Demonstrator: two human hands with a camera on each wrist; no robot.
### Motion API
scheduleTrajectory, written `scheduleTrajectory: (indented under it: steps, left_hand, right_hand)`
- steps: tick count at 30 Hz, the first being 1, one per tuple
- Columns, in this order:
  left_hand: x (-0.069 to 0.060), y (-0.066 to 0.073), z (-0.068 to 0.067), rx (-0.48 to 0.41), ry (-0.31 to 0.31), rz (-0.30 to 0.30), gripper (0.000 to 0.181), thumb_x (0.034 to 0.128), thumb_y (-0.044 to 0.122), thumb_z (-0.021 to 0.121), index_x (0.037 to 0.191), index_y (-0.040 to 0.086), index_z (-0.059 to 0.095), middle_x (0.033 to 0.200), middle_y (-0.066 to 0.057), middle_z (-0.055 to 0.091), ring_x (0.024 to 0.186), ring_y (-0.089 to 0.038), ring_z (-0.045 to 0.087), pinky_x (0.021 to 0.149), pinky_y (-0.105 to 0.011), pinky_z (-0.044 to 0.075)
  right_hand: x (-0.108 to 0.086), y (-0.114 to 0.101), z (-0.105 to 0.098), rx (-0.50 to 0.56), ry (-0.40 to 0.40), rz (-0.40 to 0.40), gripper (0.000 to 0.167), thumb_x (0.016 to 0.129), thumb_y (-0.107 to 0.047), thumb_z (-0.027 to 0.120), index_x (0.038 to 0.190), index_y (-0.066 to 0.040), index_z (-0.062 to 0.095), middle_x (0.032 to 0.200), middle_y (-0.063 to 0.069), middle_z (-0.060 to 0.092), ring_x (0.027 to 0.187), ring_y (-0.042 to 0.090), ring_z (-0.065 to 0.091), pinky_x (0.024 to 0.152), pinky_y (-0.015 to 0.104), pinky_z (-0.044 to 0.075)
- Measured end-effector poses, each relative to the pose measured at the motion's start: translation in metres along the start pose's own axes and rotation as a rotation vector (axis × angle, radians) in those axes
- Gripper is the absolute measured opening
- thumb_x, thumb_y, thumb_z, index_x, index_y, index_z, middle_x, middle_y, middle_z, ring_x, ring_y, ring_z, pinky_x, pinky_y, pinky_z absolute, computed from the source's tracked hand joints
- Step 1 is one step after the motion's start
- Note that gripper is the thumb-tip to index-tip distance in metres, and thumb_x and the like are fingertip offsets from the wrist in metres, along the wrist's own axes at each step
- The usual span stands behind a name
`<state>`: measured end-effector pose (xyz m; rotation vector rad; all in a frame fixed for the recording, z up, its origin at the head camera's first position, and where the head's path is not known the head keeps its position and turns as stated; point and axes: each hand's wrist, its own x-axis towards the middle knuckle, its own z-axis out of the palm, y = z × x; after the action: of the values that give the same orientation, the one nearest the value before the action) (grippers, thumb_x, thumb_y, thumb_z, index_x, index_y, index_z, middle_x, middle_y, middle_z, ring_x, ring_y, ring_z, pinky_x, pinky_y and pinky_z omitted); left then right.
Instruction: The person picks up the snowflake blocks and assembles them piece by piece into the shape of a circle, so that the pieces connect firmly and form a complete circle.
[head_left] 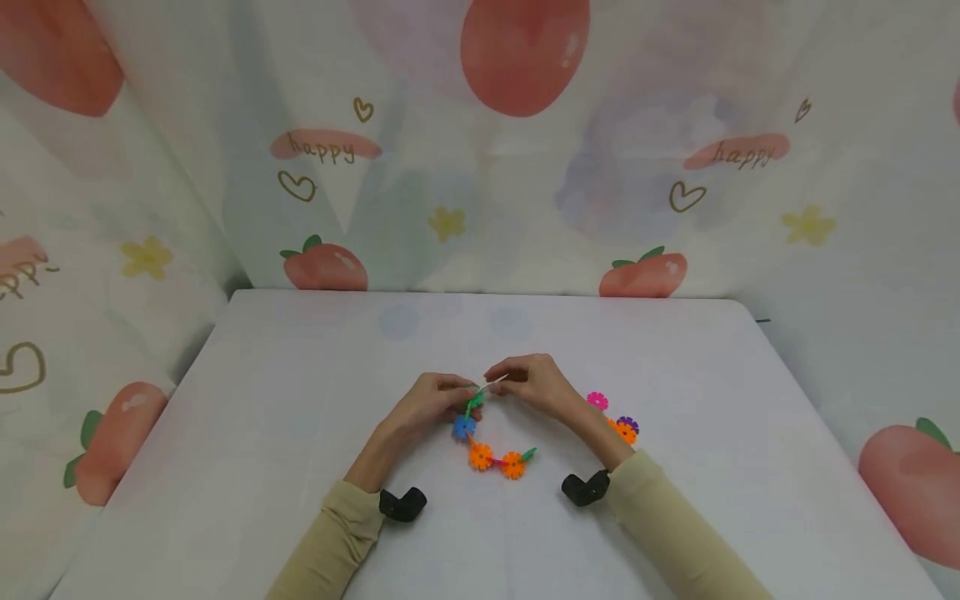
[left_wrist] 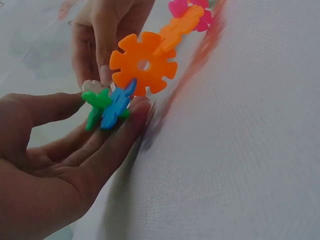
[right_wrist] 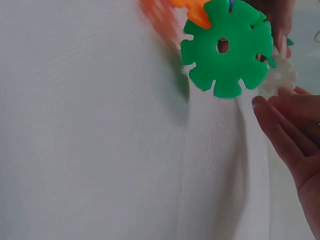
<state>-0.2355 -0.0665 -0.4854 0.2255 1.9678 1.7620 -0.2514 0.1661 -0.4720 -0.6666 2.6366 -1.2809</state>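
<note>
A curved chain of slotted plastic snowflake discs hangs from my left hand [head_left: 427, 404], which pinches it at its green end [left_wrist: 95, 102]. Along the chain come a blue disc [head_left: 464, 427], two orange discs [head_left: 481, 457] with a pink one between them, and a green disc [right_wrist: 227, 55] at the far end. My right hand [head_left: 536, 382] pinches a white disc [right_wrist: 280, 76] between thumb and fingers. That white disc touches or nearly touches the green end; whether their slots interlock I cannot tell.
To the right, beyond my right forearm, loose discs lie on the white table [head_left: 300, 350]: a pink one [head_left: 597, 401], orange ones [head_left: 626, 432] and a purple one [head_left: 630, 423]. Patterned cloth walls [head_left: 487, 183] stand behind and beside the table.
</note>
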Motion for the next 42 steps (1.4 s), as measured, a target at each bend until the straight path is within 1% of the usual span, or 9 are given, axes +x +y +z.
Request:
scheduleTrajectory:
  steps: [3,9,12,20,24,28,31,36,42]
  left_hand:
    - [0.000,0.000,0.001,0.008,0.007,-0.008,0.027,0.0995,0.020,0.068,0.110,-0.004,0.072,0.090,-0.018,0.077,0.079,-0.021,0.074,0.080,-0.032,0.060]
    - [0.002,-0.001,0.003,0.011,0.021,-0.017,0.029,0.0962,0.018,0.072,0.116,-0.002,0.071,0.087,-0.016,0.077,0.076,-0.020,0.074,0.079,-0.030,0.060]
    - [0.002,-0.002,0.002,0.012,0.017,-0.008,0.029,0.0956,0.016,0.072,0.116,-0.004,0.071,0.086,-0.017,0.077,0.076,-0.019,0.074,0.077,-0.029,0.060]
    - [-0.001,0.000,0.002,0.026,0.021,0.010,0.026,0.0969,0.015,0.070,0.112,-0.007,0.071,0.084,-0.016,0.077,0.074,-0.019,0.074,0.077,-0.030,0.060]
    - [-0.001,0.000,0.002,0.027,0.016,0.018,0.026,0.0978,0.014,0.069,0.111,-0.008,0.071,0.083,-0.015,0.076,0.074,-0.019,0.074,0.076,-0.030,0.060]
    - [-0.001,0.001,0.002,0.021,0.013,0.019,0.026,0.0982,0.013,0.068,0.112,-0.009,0.070,0.084,-0.016,0.076,0.074,-0.019,0.074,0.077,-0.030,0.061]
    - [0.000,0.001,0.001,0.013,0.017,0.004,0.026,0.0980,0.013,0.069,0.113,-0.009,0.069,0.085,-0.016,0.076,0.074,-0.019,0.074,0.078,-0.031,0.061]
    - [0.001,-0.002,0.001,0.009,0.013,-0.018,0.028,0.0982,0.013,0.069,0.115,-0.009,0.069,0.085,-0.017,0.076,0.073,-0.018,0.074,0.079,-0.029,0.060]
    - [0.002,-0.002,0.001,0.019,0.024,-0.022,0.031,0.0976,0.015,0.070,0.116,-0.010,0.069,0.088,-0.017,0.077,0.076,-0.018,0.075,0.081,-0.030,0.061]
  right_hand:
    - [-0.006,0.003,-0.006,0.003,-0.003,0.017,0.021,0.093,-0.012,0.076,0.113,-0.007,0.078,0.108,0.003,0.078,0.096,0.015,0.076,0.089,0.032,0.059]
    - [-0.026,0.012,-0.026,-0.063,0.047,0.048,0.020,0.092,-0.011,0.077,0.112,-0.009,0.078,0.105,0.001,0.078,0.096,0.017,0.074,0.089,0.033,0.060]
    - [-0.038,0.018,-0.037,-0.107,0.059,0.062,0.019,0.093,-0.012,0.076,0.112,-0.010,0.078,0.103,0.000,0.077,0.095,0.017,0.072,0.087,0.030,0.059]
    - [-0.065,0.038,-0.062,-0.195,0.096,0.129,0.018,0.093,-0.010,0.075,0.111,-0.008,0.077,0.094,-0.001,0.075,0.085,0.016,0.063,0.074,0.023,0.053]
    - [-0.076,0.047,-0.076,-0.223,0.089,0.179,0.020,0.093,-0.010,0.074,0.113,-0.005,0.074,0.094,0.002,0.073,0.086,0.018,0.063,0.072,0.025,0.053]
    - [-0.082,0.051,-0.088,-0.243,0.059,0.237,0.025,0.093,-0.010,0.072,0.115,0.000,0.071,0.100,0.008,0.071,0.089,0.021,0.063,0.073,0.028,0.054]
    - [-0.085,0.053,-0.091,-0.266,0.032,0.276,0.028,0.090,-0.011,0.075,0.114,0.003,0.070,0.102,0.012,0.069,0.088,0.021,0.060,0.072,0.027,0.053]
    - [-0.086,0.055,-0.086,-0.270,0.002,0.310,0.027,0.086,-0.014,0.081,0.107,0.001,0.070,0.096,0.010,0.064,0.083,0.020,0.054,0.066,0.027,0.049]
    - [-0.084,0.054,-0.082,-0.237,0.017,0.279,0.028,0.087,-0.013,0.082,0.104,-0.001,0.064,0.091,0.007,0.065,0.082,0.019,0.058,0.070,0.026,0.052]
